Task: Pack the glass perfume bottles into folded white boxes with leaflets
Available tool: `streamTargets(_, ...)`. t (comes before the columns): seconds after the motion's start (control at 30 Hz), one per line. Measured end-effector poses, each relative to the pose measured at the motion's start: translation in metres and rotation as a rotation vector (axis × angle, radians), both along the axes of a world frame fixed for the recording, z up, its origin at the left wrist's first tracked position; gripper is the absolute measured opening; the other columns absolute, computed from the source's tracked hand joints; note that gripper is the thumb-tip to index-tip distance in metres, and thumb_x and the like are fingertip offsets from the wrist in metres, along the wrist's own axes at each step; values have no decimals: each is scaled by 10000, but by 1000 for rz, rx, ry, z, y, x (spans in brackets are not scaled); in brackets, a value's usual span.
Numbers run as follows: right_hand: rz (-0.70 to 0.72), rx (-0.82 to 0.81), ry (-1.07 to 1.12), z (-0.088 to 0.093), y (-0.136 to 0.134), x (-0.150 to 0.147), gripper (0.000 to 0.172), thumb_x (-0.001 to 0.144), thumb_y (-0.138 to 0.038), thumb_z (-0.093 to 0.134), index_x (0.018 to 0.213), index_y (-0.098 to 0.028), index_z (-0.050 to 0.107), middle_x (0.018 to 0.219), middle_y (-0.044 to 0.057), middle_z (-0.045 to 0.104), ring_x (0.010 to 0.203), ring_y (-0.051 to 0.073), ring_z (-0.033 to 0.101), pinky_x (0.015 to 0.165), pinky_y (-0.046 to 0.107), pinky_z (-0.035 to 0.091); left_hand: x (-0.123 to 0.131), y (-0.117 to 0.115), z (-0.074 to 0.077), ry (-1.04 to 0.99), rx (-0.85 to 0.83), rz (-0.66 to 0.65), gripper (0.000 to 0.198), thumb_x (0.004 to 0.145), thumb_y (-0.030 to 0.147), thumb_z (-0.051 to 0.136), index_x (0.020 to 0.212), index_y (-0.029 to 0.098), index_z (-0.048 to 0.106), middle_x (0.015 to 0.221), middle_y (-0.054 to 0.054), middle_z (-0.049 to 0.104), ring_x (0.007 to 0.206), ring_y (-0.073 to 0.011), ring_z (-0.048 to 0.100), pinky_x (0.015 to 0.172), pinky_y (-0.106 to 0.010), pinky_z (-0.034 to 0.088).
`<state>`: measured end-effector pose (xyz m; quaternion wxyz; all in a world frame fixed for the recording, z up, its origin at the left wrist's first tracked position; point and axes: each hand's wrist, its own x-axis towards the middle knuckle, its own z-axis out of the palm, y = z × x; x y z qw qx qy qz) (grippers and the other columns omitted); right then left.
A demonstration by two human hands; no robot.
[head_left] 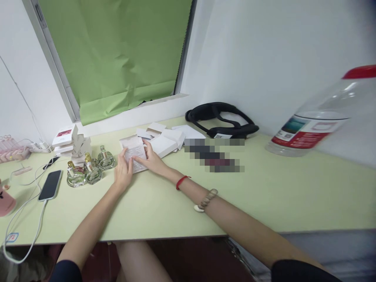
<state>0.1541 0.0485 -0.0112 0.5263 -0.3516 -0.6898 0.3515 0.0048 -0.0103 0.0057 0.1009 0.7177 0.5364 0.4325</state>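
Observation:
Between my two hands is a white paperboard box [135, 154] with fine printed text on the side facing me. My left hand [123, 170] grips its left edge, fingers behind and thumb in front. On its right edge, my right hand [152, 158] holds it with the thumb across the printed face. Just left of my left hand stand several glass perfume bottles [93, 172], some with gold tops. Behind the box lies a loose pile of white cartons [164, 141]. Whether the held box has anything inside is hidden.
A stack of small white boxes [65, 137] stands behind the bottles. A phone [51, 185] with a white cable lies at left, near a pink cup [6, 201]. A black headset [221, 119] and a large plastic bottle [311, 125] stand along the wall. A blurred patch covers something on the table.

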Motion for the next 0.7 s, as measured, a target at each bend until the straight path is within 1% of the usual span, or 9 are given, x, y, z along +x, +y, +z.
streamTargets(0.1, -16, -13, -34, 2, -1, 0, 667, 774, -517, 689, 1307, -216, 422, 1215, 118, 624, 1093, 276, 614, 966, 456, 480, 0, 0, 0, -1, -19, 11, 480, 992, 359, 348, 1434, 176, 310, 1357, -146, 494, 1070, -228, 604, 926, -376, 496)
streamTargets(0.17, -16, -27, -42, 4, -2, 1, 576, 777, -519, 684, 1227, -221, 484, 1203, 103, 640, 1085, 273, 620, 960, 453, 486, 1, -1, 0, -6, -34, 18, 488, 991, 366, 347, 1439, 179, 298, 1382, -149, 477, 1074, -232, 605, 920, -379, 498)
streamTargets(0.33, 41, -64, -7, 0, 0, 0, 582, 805, -526, 647, 1261, -208, 474, 1230, 107, 635, 1120, 268, 610, 1003, 469, 461, 0, 1, -1, -50, -13, 23, 566, 976, 388, 383, 1468, 167, 212, 1387, -161, 473, 1099, -232, 593, 944, -376, 483)
streamTargets(0.43, 77, -120, 92, -4, 3, -4, 547, 842, -559, 589, 1247, -200, 507, 1256, 108, 623, 1144, 255, 598, 1030, 445, 450, -1, 2, -3, -86, -12, 7, 612, 980, 417, 355, 1494, 173, 129, 1367, -166, 491, 1038, -220, 613, 918, -367, 482)
streamTargets(0.5, 70, -197, 182, -5, 6, -7, 498, 872, -569, 537, 1191, -187, 555, 1223, 110, 638, 1114, 252, 611, 1004, 415, 473, -1, 2, -4, -91, -21, -13, 614, 987, 426, 311, 1502, 169, 96, 1339, -169, 511, 977, -215, 628, 895, -370, 477)
streamTargets(0.57, 13, -343, 273, -3, 7, -7, 446, 908, -547, 482, 1135, -177, 586, 1130, 109, 672, 1032, 244, 640, 917, 379, 522, -2, 1, -4, -81, -14, -41, 608, 994, 421, 266, 1507, 162, 67, 1304, -163, 535, 898, -201, 636, 875, -372, 472)
streamTargets(0.63, -35, -538, 357, 2, 8, -4, 435, 939, -529, 409, 1113, -176, 594, 992, 103, 696, 860, 226, 664, 736, 339, 564, -2, -1, -3, -60, -2, -64, 600, 999, 409, 237, 1509, 158, 48, 1262, -144, 564, 805, -178, 629, 846, -361, 474)
streamTargets(0.67, -23, -612, 397, 5, 7, -2, 441, 949, -524, 379, 1117, -177, 593, 923, 96, 696, 756, 209, 655, 633, 312, 557, -1, -1, -3, -39, -5, -73, 594, 999, 403, 233, 1510, 159, 54, 1231, -129, 583, 758, -166, 621, 821, -349, 479)
streamTargets(0.7, 20, -658, 436, 9, 6, 1, 442, 951, -518, 365, 1123, -181, 594, 861, 84, 688, 654, 186, 625, 542, 281, 529, -1, -2, -2, -6, -18, -84, 584, 998, 396, 237, 1509, 162, 76, 1191, -110, 604, 715, -154, 611, 792, -334, 483)
